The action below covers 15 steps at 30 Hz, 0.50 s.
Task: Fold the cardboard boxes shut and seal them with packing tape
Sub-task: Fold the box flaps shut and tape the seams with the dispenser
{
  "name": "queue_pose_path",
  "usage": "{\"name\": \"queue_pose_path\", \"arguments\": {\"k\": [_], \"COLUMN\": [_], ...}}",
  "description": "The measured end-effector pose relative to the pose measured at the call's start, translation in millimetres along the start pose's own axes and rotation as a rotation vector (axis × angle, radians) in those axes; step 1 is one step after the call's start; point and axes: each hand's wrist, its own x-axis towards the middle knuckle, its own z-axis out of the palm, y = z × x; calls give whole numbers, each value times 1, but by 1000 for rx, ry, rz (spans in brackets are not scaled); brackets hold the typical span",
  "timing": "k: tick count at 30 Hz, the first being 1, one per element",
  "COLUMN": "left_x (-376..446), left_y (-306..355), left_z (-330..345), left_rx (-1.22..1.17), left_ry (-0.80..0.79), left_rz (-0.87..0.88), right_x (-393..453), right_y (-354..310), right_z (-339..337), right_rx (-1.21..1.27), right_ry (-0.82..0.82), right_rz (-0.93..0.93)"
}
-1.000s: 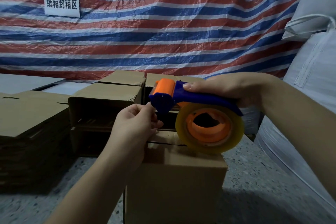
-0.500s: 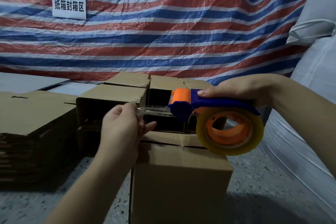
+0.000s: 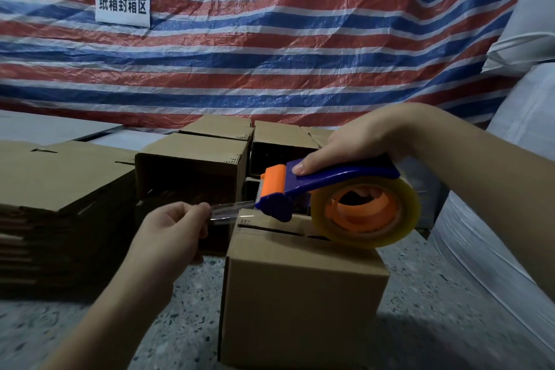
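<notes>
Gripping the blue handle of the tape dispenser [image 3: 330, 189], the right hand [image 3: 357, 144] reaches in from the right with its forearm sloping down toward the wrist; the fingers wrap over the handle and one fingertip presses the top just behind the orange guard. This grip is closed round the dispenser, which hangs just above the top of the nearest cardboard box [image 3: 300, 294], its roll of clear tape [image 3: 365, 213] hanging over the box's right rear part. The left hand [image 3: 171, 231] comes up from the lower left of that box, forearm angled upward, knuckles toward the camera. Its grip is a pinch: thumb and fingers hold the free end of the tape strip [image 3: 231, 210], which stretches level from the dispenser's toothed edge out past the box's left rear corner. The box's top flaps are folded down, with a dark seam showing across the top. Behind the box lie several open boxes [image 3: 192, 165] on their sides; left of it sits a stack of flattened cardboard [image 3: 54, 189]. The box stands on a speckled floor [image 3: 192, 288]. Beyond everything hangs a striped tarp [image 3: 300, 39] bearing a white sign [image 3: 122, 4].
</notes>
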Motion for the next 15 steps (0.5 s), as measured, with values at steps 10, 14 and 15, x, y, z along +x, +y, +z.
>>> {"name": "queue_pose_path", "arguments": {"k": [10,14,15], "left_x": [-3,-7,-8], "left_y": [-25,-29,-29], "left_z": [3,8,9], "left_rx": [59,76,82], "left_ry": [-20,-58,-70], "left_rz": [-45,-54,-52], "right_x": [3,3,4], "right_y": [-9,-9,-9], "right_z": [3,3,4], "right_rx": [-79,-73,-73], "right_ry": [7,7,8], "right_rz": [21,17,17]}}
